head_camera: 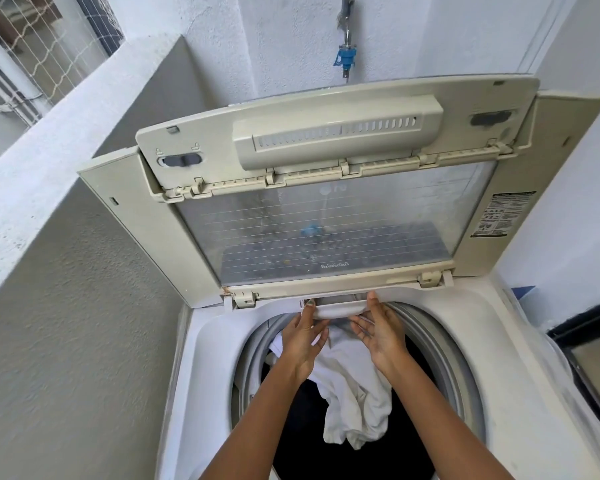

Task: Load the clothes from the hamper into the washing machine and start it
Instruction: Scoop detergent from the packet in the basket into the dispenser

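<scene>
1. Washing machine [520, 358]: top-loader, its drum mouth open below both hands.
2. Lid [326, 202]: folded upright, directly beyond the fingertips.
3. White garment [354, 386]: lies in the drum beneath and between the wrists, over dark contents.
4. Small white compartment [340, 308]: on the rear rim, between the two hands.
5. Left hand [303, 341]: thumb on the compartment's left end, fingers relaxed.
6. Right hand [378, 336]: thumb on its right end, fingers spread loosely.
7. Blue tap fitting [346, 58]: on the wall, far beyond the hands.
</scene>
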### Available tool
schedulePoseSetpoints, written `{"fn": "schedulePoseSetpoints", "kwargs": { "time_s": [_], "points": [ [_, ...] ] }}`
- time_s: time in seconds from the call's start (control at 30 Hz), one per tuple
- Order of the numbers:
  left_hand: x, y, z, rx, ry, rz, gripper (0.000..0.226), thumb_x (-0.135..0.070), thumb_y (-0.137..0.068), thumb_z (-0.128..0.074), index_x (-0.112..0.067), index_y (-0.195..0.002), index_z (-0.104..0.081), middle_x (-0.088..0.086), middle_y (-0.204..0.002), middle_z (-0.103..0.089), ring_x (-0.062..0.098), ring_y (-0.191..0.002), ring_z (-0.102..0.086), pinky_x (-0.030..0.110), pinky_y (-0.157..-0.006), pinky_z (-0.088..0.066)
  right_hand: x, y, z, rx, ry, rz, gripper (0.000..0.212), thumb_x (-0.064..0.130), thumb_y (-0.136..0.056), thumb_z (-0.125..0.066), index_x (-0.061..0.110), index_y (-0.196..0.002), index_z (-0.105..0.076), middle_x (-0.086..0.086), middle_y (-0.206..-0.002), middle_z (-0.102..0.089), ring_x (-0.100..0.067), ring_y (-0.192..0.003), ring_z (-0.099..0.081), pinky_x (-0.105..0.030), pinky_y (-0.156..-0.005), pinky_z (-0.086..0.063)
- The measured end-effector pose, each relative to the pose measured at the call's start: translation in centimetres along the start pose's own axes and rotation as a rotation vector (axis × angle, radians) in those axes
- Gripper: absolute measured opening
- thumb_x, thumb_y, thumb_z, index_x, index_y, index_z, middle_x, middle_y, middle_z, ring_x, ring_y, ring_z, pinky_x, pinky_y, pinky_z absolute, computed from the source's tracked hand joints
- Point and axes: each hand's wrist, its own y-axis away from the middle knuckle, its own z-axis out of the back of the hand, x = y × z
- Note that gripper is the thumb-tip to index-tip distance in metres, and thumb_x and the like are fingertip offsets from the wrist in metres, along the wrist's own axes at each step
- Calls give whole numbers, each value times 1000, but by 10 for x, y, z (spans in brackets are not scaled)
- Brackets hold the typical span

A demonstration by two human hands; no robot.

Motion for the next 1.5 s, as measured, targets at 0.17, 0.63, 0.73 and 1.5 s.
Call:
{"fn": "schedulePoseSetpoints", "kwargs": {
  "time_s": [0.17, 0.63, 0.73, 1.5],
  "points": [
    [4, 4, 6, 20, 24, 54, 13, -23, -92, -60, -10, -95, -60, 2, -84, -62, 18, -90, -66, 27, -81, -53, -1, 7, 8, 12, 8, -13, 16, 30, -90, -62, 17, -100, -63, -5, -92, -61, -20, -83, -64, -29, -68, -54],
    [17, 20, 21, 65, 12, 76, 7, -18, -95, -57, -11, -94, -58, 1, -93, -66, 21, -100, -66, 30, -86, -50, -12, 27, 29, 78, -6, -59, 14, 22, -96, -53, 13, -99, -63, -8, -91, -66, -21, -81, -67, -29, -66, -60],
    [17, 21, 23, 77, -4, 73, 10, -21, -95, -56, -12, -98, -59, 1, -97, -66, 20, -101, -65, 34, -92, -49, -11, 27, 30, 79, 17, -55, 16, 24, -96, -53, 13, -100, -63, -8, -95, -66, -22, -84, -67, -28, -66, -60],
    [-9, 143, 65, -76, -458, -427, 20, -16, -97, -49, -32, -104, -58, -7, -108, -62, 10, -101, -60, 26, -90, -47, 15, 123, 2, 91, 71, -73, 15, 16, -95, -49, 7, -96, -61, -9, -97, -64, -19, -83, -63, -27, -69, -46]
  ]
}}
